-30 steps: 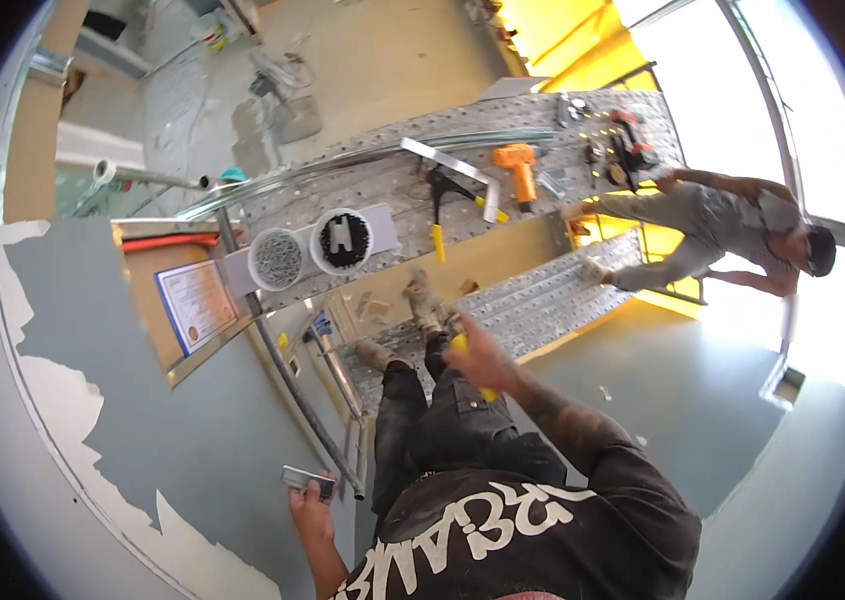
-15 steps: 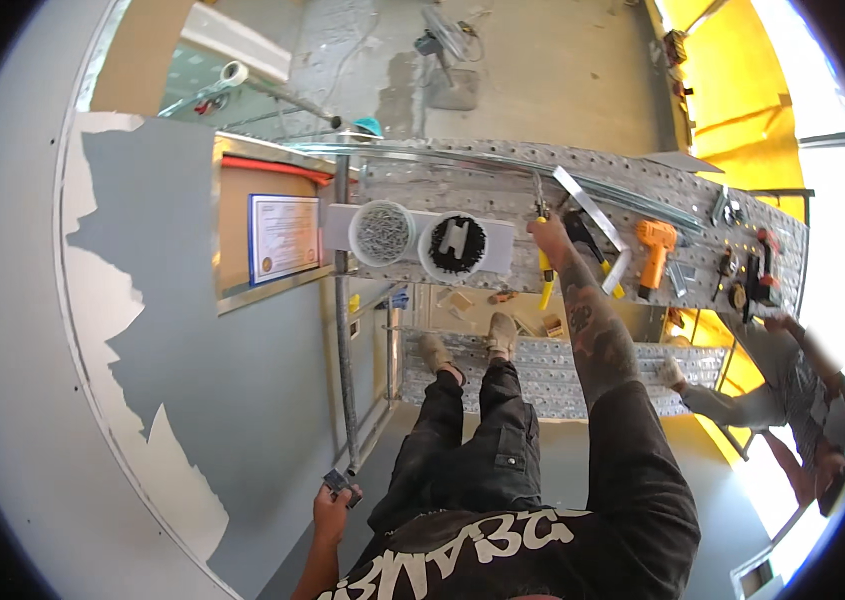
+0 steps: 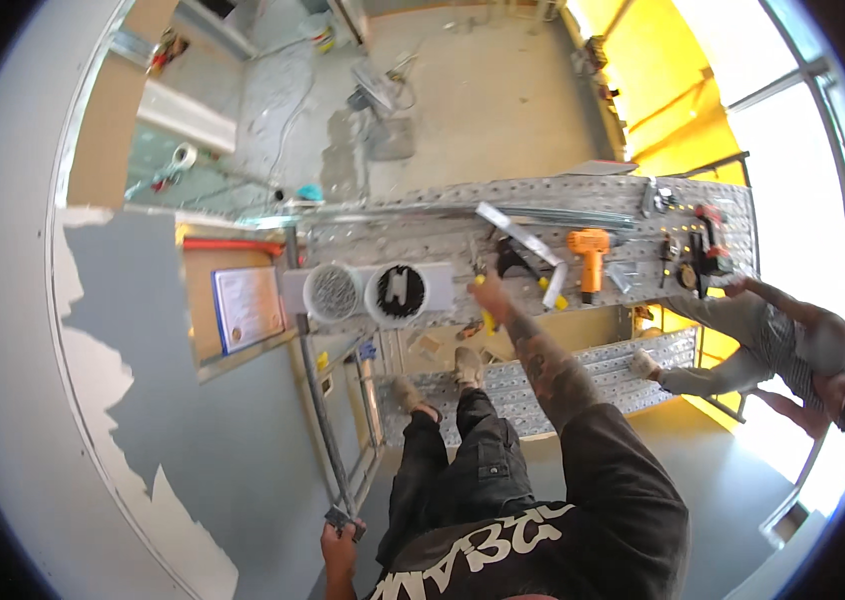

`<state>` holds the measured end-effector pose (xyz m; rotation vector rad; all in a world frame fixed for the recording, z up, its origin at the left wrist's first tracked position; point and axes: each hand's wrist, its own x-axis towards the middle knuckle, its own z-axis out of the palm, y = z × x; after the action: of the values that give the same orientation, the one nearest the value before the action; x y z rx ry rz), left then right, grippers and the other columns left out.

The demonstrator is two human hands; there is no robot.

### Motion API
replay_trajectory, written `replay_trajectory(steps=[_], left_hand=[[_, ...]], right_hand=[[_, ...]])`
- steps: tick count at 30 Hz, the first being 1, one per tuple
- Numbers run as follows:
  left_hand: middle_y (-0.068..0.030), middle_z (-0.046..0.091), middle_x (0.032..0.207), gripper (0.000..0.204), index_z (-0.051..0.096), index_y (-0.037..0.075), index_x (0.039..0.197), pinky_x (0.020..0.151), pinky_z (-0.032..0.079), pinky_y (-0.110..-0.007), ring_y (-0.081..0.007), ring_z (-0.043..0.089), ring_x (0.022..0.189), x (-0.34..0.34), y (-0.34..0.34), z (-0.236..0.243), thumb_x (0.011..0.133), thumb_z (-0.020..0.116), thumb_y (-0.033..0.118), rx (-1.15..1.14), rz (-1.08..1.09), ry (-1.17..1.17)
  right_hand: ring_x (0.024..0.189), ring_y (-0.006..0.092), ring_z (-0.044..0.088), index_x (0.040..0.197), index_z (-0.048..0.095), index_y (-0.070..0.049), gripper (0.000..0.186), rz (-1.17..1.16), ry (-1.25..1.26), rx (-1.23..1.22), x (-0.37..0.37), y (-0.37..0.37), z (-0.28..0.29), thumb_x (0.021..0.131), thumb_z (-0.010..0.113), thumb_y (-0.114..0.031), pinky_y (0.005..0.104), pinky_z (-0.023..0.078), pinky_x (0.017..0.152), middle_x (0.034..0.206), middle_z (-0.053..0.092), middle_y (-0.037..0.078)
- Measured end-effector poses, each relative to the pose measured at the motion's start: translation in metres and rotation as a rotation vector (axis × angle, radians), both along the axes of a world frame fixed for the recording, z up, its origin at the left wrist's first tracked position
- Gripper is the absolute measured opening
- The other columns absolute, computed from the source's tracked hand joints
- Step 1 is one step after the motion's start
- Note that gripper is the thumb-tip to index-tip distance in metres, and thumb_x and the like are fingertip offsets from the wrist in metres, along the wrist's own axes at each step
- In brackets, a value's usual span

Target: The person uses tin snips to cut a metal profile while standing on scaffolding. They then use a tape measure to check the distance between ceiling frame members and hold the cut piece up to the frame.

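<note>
My right hand is closed around yellow-handled snips by the front edge of the perforated metal platform. The jaws point away from me. Low on the left, my left hand is closed on a small dark-grey metal piece, whose exact kind is unclear. Just right of the snips lies a metal angle square, partly across a black tool with yellow handles. To the left stand a white bucket of silvery screws and another of black screws with a pale piece on top.
An orange drill and a red-black power tool lie on the platform. Long metal profiles run along its far side. A co-worker is at the right. A scaffold pole and framed certificate are left.
The whole view has shifted, and the platform appears lower and further left. My right hand has drawn the snips slightly toward me. My left hand keeps the grey piece.
</note>
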<state>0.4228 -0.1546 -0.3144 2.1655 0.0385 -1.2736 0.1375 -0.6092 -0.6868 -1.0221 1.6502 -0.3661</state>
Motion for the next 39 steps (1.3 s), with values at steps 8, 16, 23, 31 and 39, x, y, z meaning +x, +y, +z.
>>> replay_trajectory(steps=[8,16,23,31,39], left_hand=[[-0.0104,0.065,0.093,0.027,0.052,-0.003,0.112,0.079,0.055,-0.033,-0.0202,0.067,0.081,0.006,-0.015,-0.021,0.085,0.051,-0.011,-0.131,-0.089,-0.016],[-0.0105,0.066,0.083,0.018,0.055,-0.004,0.102,0.074,0.054,-0.031,-0.0181,0.066,0.075,0.04,-0.054,-0.025,0.085,0.051,-0.007,-0.229,-0.406,-0.107],[-0.0078,0.068,0.084,0.015,0.058,-0.002,0.101,0.075,0.052,-0.031,-0.017,0.066,0.074,0.065,-0.067,-0.056,0.085,0.056,-0.002,-0.311,-0.445,-0.135],[-0.0086,0.065,0.097,0.027,0.059,-0.001,0.111,0.082,0.049,-0.03,-0.0171,0.061,0.088,0.072,-0.101,-0.023,0.085,0.061,0.003,-0.33,-0.708,-0.218],[-0.0144,0.063,0.095,0.023,0.05,0.001,0.112,0.076,0.055,-0.039,-0.0262,0.066,0.081,0.056,-0.136,-0.011,0.09,0.057,0.003,-0.592,-0.455,0.435]], right_hand=[[0.109,0.036,0.06,0.137,0.042,0.001,0.074,0.133,0.038,0.076,-0.058,0.149,0.133,0.077,0.071,-0.031,0.0447,0.047,0.094,0.115,0.063,0.026],[0.106,0.0334,0.062,0.128,0.052,0.001,0.064,0.175,-0.058,0.218,-0.114,0.24,0.237,0.073,0.072,-0.024,0.0421,0.049,0.09,0.113,0.064,0.025],[0.107,0.0371,0.063,0.125,0.052,0.004,0.062,0.109,0.042,0.079,-0.111,0.237,0.296,0.075,0.069,-0.029,0.0425,0.049,0.093,0.113,0.063,0.029],[0.117,0.0375,0.056,0.138,0.043,0.001,0.072,0.053,0.026,-0.054,-0.06,0.264,0.351,0.077,0.07,-0.026,0.0426,0.044,0.1,0.124,0.057,0.028],[0.119,0.0392,0.055,0.139,0.044,-0.002,0.073,0.083,0.02,-0.224,-0.021,0.329,0.359,0.076,0.069,-0.031,0.0427,0.044,0.1,0.126,0.057,0.028]])
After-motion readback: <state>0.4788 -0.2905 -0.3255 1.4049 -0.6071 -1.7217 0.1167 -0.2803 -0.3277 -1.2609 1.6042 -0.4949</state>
